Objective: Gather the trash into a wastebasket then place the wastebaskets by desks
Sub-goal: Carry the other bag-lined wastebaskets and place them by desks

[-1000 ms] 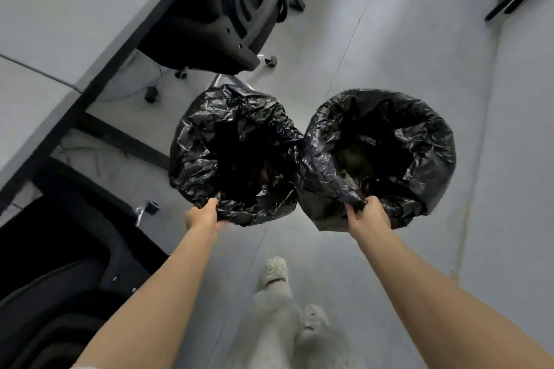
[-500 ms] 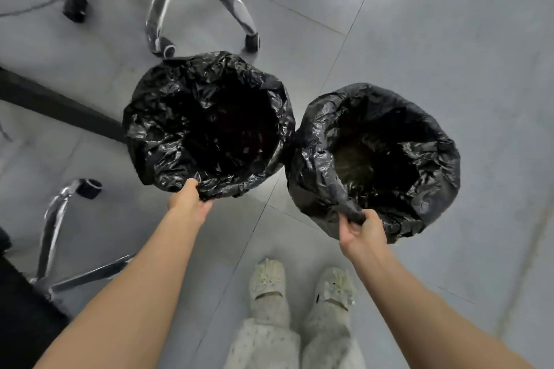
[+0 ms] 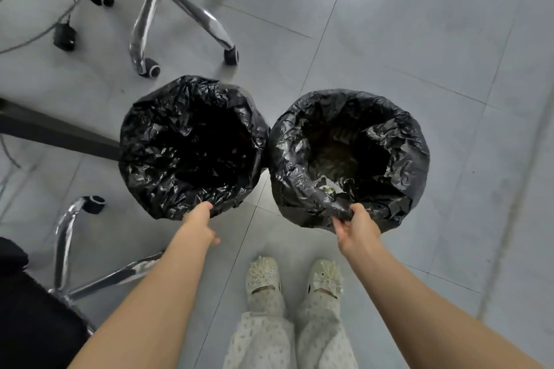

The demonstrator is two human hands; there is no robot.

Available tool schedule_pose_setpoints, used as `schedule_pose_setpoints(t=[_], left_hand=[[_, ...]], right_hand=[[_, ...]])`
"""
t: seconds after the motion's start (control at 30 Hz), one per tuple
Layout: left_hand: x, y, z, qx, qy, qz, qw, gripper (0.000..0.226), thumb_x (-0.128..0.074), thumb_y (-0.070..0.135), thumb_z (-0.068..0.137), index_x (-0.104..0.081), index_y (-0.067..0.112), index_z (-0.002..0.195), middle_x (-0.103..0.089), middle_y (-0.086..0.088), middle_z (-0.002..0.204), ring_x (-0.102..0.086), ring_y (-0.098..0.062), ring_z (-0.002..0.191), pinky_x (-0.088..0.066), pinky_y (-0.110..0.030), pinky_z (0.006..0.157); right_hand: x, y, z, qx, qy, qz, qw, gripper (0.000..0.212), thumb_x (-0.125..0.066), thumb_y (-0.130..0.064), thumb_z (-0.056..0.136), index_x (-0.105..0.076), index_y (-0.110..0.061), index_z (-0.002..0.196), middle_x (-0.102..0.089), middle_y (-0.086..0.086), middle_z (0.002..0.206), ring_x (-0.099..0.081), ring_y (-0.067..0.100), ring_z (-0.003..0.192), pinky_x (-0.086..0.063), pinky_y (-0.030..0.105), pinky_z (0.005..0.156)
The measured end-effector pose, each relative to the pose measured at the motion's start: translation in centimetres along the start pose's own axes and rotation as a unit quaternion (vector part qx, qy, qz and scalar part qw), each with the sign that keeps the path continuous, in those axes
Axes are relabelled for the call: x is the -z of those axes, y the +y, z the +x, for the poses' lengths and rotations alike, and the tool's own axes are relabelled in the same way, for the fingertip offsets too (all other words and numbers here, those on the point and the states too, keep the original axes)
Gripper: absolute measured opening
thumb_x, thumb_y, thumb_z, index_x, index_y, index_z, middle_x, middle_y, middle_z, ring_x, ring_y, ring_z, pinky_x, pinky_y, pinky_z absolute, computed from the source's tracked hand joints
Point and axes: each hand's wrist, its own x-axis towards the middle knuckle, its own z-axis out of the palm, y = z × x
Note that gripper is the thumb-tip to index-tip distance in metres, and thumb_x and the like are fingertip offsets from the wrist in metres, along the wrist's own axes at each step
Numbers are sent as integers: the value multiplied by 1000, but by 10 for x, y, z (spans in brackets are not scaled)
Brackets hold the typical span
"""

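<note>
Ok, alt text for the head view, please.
Seen from above, a person's left hand and right hand each grip the near rim of a black-lined wastebasket, side by side over grey tiles near chrome chair legs.

I count two wastebaskets, the left wastebasket [image 3: 192, 147] and the right wastebasket [image 3: 349, 159], each lined with one black bag, so two liners. Two hands are on them: my left hand [image 3: 199, 223] on the near rim of the left one, my right hand [image 3: 356, 228] pinching the near rim of the right one. Below are two pale shoes [image 3: 295, 277] and two patterned trouser legs [image 3: 289, 338]. I make out two chrome chair bases: the upper chair base [image 3: 180, 6], with five black castors that I can see, and the lower chair base [image 3: 90, 260], with one castor showing. One dark bar [image 3: 57, 133] crosses the floor on the left.
</note>
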Motion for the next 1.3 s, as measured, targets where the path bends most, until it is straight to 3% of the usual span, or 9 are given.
schedule_pose_setpoints(t=[0.23,0.33,0.47,0.63,0.7,0.8,0.93,1.03,1.3], left_hand=[[-33,14,-139,-142,-133,166,967,17,-46,22,97,-53,16,112,-53,0,93,-53,-20,97,-44,-41,96],[-50,35,-229,-205,-163,152,953,12,-44,17,97,-52,18,88,-49,1,80,-48,-13,68,-45,-28,69],[-68,60,-324,-279,-184,170,927,39,-47,22,97,-44,11,135,-52,-9,124,-55,-22,103,-48,-34,85],[-75,77,-413,-402,-163,251,865,63,-49,28,96,-21,14,150,-39,-8,142,-45,-25,126,-40,-38,106],[-80,84,-446,-433,-185,254,845,61,-51,29,95,-25,14,148,-41,-9,145,-48,-26,127,-42,-41,105],[-89,98,-484,-471,-196,226,830,34,-49,20,94,-46,10,126,-55,-5,112,-54,-21,99,-44,-32,81],[-106,132,-512,-484,-180,225,826,7,-48,9,89,-45,12,95,-51,-6,88,-50,-23,84,-40,-29,62],[-127,171,-535,-473,-195,207,834,15,-49,5,87,-46,19,81,-56,-10,91,-56,-25,86,-51,-40,76],[-212,315,-610,-480,-228,187,826,17,-53,5,87,-49,9,103,-60,-14,99,-61,-31,90,-53,-50,86]], right_hand=[[41,-78,-60,38,3,-75,996,19,-53,-3,89,-43,1,105,-56,25,126,-60,29,97,-53,38,90],[57,-132,-97,66,-17,-102,992,29,-54,-4,89,-45,1,115,-53,23,130,-59,27,96,-53,33,79],[65,-209,-148,121,-47,-136,982,21,-54,-5,89,-43,-2,107,-56,21,124,-60,28,96,-52,32,74],[81,-289,-212,151,-120,-162,968,10,-53,-2,88,-46,-7,82,-56,14,92,-60,20,75,-58,26,56],[90,-319,-235,168,-137,-183,959,13,-54,-2,88,-47,-9,79,-56,12,88,-59,18,72,-57,25,50],[92,-352,-261,185,-159,-208,947,10,-55,-3,86,-50,-10,81,-57,11,88,-59,18,72,-53,26,58],[74,-395,-281,207,-152,-229,939,5,-53,-4,87,-51,-9,89,-55,6,79,-55,14,65,-48,23,49],[41,-436,-292,226,-156,-259,926,7,-53,-6,88,-50,-8,94,-56,7,82,-56,13,66,-48,18,40],[-77,-571,-324,281,-159,-280,904,5,-51,-8,90,-52,-7,94,-58,7,85,-58,16,74,-52,19,41]])
